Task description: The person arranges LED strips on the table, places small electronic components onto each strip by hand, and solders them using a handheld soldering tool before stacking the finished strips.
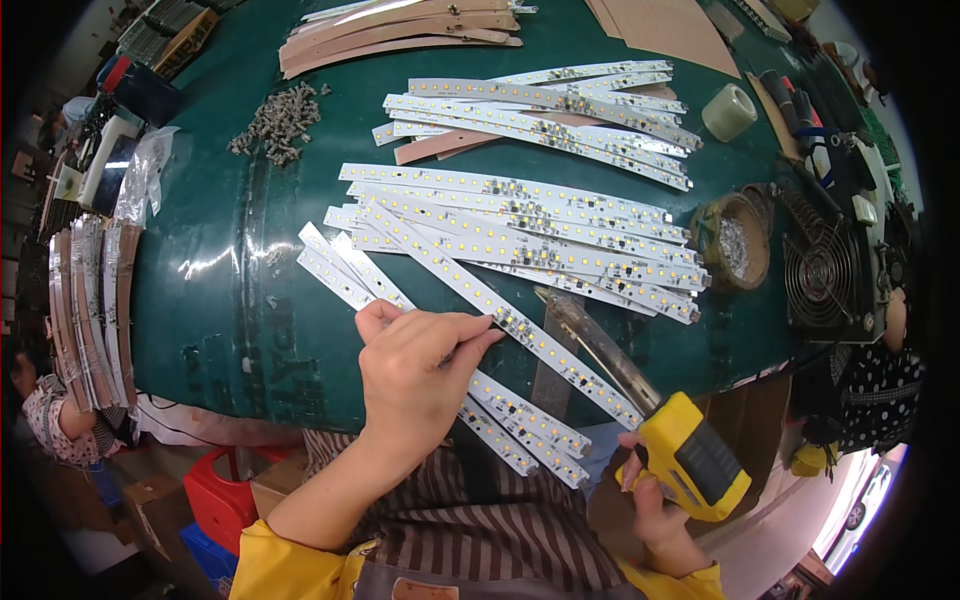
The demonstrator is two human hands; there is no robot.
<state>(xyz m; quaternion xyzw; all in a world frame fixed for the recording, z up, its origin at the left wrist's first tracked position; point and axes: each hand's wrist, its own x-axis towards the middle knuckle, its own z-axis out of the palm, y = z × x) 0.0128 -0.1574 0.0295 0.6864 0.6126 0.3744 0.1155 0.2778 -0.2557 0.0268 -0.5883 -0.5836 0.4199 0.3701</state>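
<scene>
In the head view, at centre, my left hand (415, 370) is pressing thumb and forefinger together beside a diagonal white LED strip (455, 277), any pinched piece staying unclear; lower right, my right hand (660, 515) is gripping a yellow-handled soldering tool (695, 460).
</scene>
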